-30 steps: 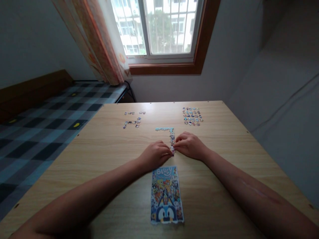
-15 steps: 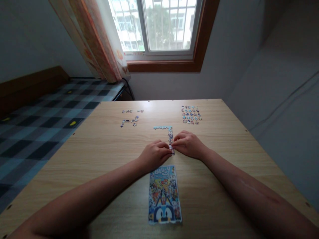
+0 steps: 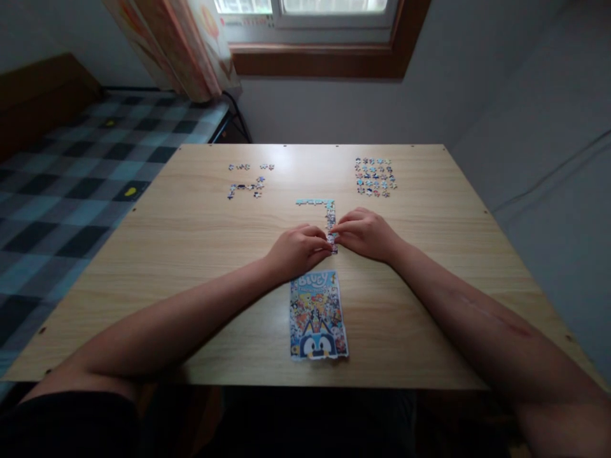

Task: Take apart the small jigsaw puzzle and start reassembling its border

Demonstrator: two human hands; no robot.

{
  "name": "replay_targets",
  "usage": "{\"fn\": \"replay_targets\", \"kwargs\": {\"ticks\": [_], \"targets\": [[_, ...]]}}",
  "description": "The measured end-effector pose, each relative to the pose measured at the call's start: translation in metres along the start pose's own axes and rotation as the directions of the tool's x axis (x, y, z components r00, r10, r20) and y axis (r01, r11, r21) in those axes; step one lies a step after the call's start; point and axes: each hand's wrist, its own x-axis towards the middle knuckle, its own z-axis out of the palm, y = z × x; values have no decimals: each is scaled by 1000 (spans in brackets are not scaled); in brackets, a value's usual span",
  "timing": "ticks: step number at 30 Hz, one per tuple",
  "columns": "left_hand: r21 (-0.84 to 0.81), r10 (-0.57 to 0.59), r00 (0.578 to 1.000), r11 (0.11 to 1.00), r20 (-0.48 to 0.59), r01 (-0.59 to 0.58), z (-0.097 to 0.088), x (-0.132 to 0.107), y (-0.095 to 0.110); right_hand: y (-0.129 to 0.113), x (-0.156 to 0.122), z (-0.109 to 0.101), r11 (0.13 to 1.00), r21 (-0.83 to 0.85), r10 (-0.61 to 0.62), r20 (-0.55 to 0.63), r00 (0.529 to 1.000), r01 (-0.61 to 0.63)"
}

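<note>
A partly joined jigsaw puzzle (image 3: 331, 215) lies on the table as a corner shape, one arm running left along the top and one running down toward me. At its lower end, my left hand (image 3: 300, 250) reaches in from the left, thumb and fingers pinched on a puzzle piece at the strip. From the other side my right hand (image 3: 365, 233) has its thumb and forefinger closed on the same strip, a little higher. The fingertips partly cover the pieces there. Just below my left hand lies a picture sheet (image 3: 317, 318) with "Bluey" printed at its top.
Loose puzzle pieces stand in rows (image 3: 375, 177) at the far right of the wooden table (image 3: 214, 235). Several more pieces (image 3: 245, 186) lie at the far left. A bed with a checked cover (image 3: 157, 137) stands beyond the table's left edge, and a window is behind.
The view has tipped downward, so the table's near edge now shows and everything sits higher in the picture. Both hands stay at the puzzle's lower end with little visible movement.
</note>
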Motion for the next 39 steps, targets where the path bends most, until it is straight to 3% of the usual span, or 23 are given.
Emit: {"fn": "replay_targets", "kwargs": {"ticks": [4, 8, 13, 17, 33, 39], "targets": [[-148, -78, 995, 987, -59, 69, -4, 2, -1, -3, 0, -2, 999, 28, 40, -35, 999, -39], [-231, -119, 992, 965, 30, 122, -17, 2, -6, -6, 0, -4, 992, 71, 109, -78, 991, -104], [-301, 30, 963, 952, 269, 54, -36, -3, -11, -6, 0, -5, 984, 73, 168, -108, 980, -161], [-268, 114, 941, 963, 319, -26, -38, -6, -13, -7, 0, -5, 978, 79, 204, -132, 970, -194], [-185, 189, 932, 973, 308, -136, -34, -11, -10, -8, 1, -4, 978, 33, 210, -124, 970, -208], [-143, 104, 967, 987, 231, -72, -30, -13, -14, -9, 1, -3, 986, 59, 161, -123, 979, -155]]}}
